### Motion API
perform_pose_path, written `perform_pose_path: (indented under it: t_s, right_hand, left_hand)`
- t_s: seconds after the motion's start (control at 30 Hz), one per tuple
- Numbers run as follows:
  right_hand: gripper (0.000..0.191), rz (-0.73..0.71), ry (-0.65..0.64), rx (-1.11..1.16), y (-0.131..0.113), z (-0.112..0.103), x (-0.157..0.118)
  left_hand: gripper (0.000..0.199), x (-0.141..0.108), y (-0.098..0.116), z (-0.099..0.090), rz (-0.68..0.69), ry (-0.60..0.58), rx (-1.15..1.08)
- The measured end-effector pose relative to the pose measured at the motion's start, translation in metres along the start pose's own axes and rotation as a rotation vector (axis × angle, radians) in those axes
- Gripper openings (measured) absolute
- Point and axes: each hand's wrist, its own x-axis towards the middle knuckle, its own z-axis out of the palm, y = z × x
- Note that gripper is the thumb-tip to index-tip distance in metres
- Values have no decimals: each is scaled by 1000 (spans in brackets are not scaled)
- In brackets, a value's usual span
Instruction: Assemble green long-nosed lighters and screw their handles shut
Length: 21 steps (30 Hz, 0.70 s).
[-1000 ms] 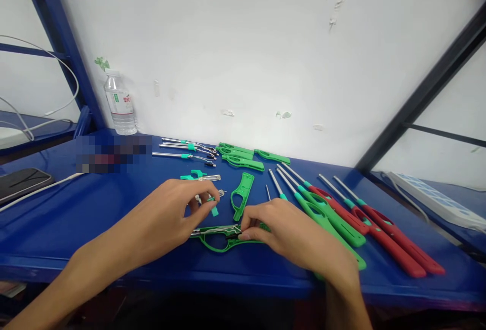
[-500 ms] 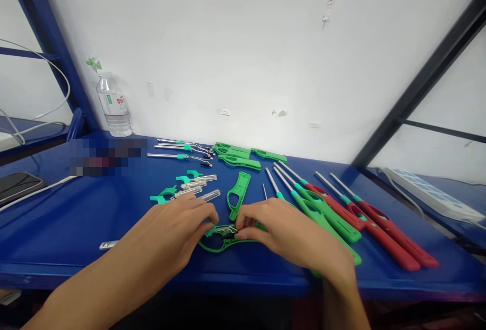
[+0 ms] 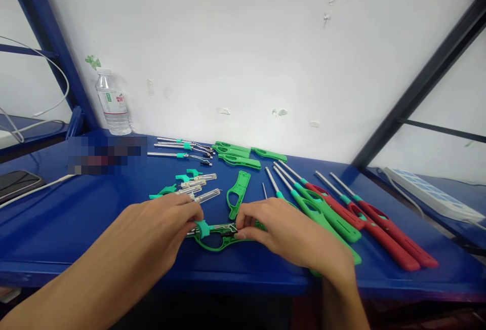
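Observation:
A green lighter handle half [image 3: 216, 249] lies on the table near the front edge, its trigger loop facing me. Across it rests a metal lighter tube, its teal collar [image 3: 204, 229] showing beside my left fingertips. My left hand [image 3: 170, 223] is closed in a pinch on the tube just left of the collar. Wires and a small black part [image 3: 229, 234] sit at the tube's inner end. My right hand [image 3: 273, 223] pinches at that black part and the handle half; its fingertips partly hide the spot. Just behind lies another green handle half [image 3: 239, 193].
Clear lighter fuel tanks [image 3: 208, 196] with teal pieces lie behind my left hand. Farther back are metal tubes [image 3: 163, 155] and green handle halves [image 3: 243, 162]. Assembled green lighters [image 3: 330, 213] and red lighters [image 3: 391, 239] lie right. A water bottle [image 3: 114, 107] stands back left.
My left hand has slid a little left along the tube, and the teal collar now shows clear of the fingers. My right hand has stayed in place.

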Motion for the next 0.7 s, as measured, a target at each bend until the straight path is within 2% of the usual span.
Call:
perform_pose_path:
  t_s: [0.13, 0.27, 0.57, 0.7]
  right_hand:
    - [12, 4, -7, 2, -2, -1, 0]
    - [12, 7, -3, 10, -3, 0, 0]
    - [11, 18, -17, 20, -4, 2, 2]
    - [11, 6, -17, 21, -4, 1, 2]
  left_hand:
    - [26, 1, 1, -4, -66, -97, 3]
    - [31, 5, 11, -2, -57, -191, 47]
    - [36, 2, 7, 17, 63, -138, 111]
    - [36, 3, 9, 17, 60, -149, 135]
